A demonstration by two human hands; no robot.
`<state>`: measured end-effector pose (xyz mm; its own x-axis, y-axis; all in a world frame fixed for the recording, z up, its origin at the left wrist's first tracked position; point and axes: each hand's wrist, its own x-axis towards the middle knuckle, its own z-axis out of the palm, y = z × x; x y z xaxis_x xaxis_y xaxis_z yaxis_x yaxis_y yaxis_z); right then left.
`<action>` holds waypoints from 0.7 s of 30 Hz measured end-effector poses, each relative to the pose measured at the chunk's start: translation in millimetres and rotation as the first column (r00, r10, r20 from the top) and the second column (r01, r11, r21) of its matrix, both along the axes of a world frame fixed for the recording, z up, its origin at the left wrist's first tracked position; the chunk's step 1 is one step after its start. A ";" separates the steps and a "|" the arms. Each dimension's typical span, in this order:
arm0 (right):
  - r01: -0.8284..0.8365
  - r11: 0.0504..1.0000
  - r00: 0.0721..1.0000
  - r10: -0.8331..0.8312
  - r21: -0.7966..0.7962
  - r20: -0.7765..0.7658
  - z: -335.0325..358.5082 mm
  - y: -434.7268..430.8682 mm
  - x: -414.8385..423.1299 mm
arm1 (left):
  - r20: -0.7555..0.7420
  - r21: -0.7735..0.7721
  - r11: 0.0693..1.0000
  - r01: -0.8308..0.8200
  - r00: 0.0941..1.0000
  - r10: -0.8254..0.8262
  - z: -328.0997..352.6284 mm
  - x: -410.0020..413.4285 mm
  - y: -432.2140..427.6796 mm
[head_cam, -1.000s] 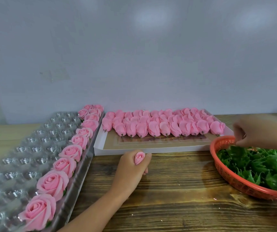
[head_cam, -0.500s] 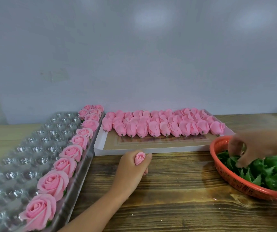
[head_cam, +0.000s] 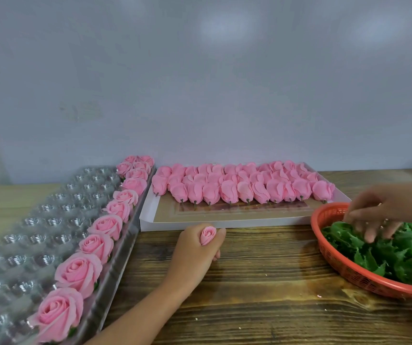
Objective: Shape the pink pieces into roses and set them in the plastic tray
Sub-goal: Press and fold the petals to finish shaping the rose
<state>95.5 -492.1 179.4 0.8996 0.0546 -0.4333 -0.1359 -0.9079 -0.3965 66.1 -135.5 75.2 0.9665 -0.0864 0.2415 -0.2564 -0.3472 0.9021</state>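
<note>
Gripping small pink rosebud upright in curled left hand, probably presenting it for calyx. Dipping fingers of right hand into green plastic leaves inside red mesh basket; pinching or not, cannot tell. Clear cupped plastic tray left of left hand, handy for placing.

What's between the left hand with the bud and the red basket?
Head view: only bare wooden tabletop between the left hand, which grips a pink bud, and the red basket.
</note>
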 end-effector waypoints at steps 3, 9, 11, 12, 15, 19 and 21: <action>-0.044 0.999 0.999 0.043 0.018 0.023 -1.5 -1.8 3.3 | 0.001 0.002 1.000 0.002 1.000 -0.002 0.1 -0.2 0.2; -0.171 0.985 0.985 0.171 0.000 0.018 1.7 -5.2 -1.6 | 0.003 -0.011 1.000 0.003 1.000 -0.003 -0.3 -0.2 -0.3; -0.175 0.984 0.984 0.176 -0.043 0.016 2.6 -7.7 -2.5 | 0.002 -0.010 1.000 0.002 1.000 -0.002 -0.3 -0.2 -0.2; -0.166 0.985 0.986 0.168 -0.054 0.021 2.8 -8.7 -2.6 | -0.001 -0.010 1.000 0.002 1.000 -0.002 -0.2 -0.3 -0.2; -0.149 0.985 0.988 0.152 -0.087 0.028 2.8 -9.4 -2.7 | -0.002 -0.008 1.000 -0.001 1.000 0.001 0.0 -0.6 -0.3; -0.149 0.974 0.986 0.159 -0.169 0.046 3.8 -16.1 -1.5 | 0.001 -0.007 1.000 -0.001 1.000 0.001 0.3 -0.6 -0.1; -0.146 0.976 0.985 0.159 -0.160 0.072 4.0 -21.1 1.1 | -0.001 -0.005 1.000 -0.001 1.000 0.001 0.5 -0.6 0.0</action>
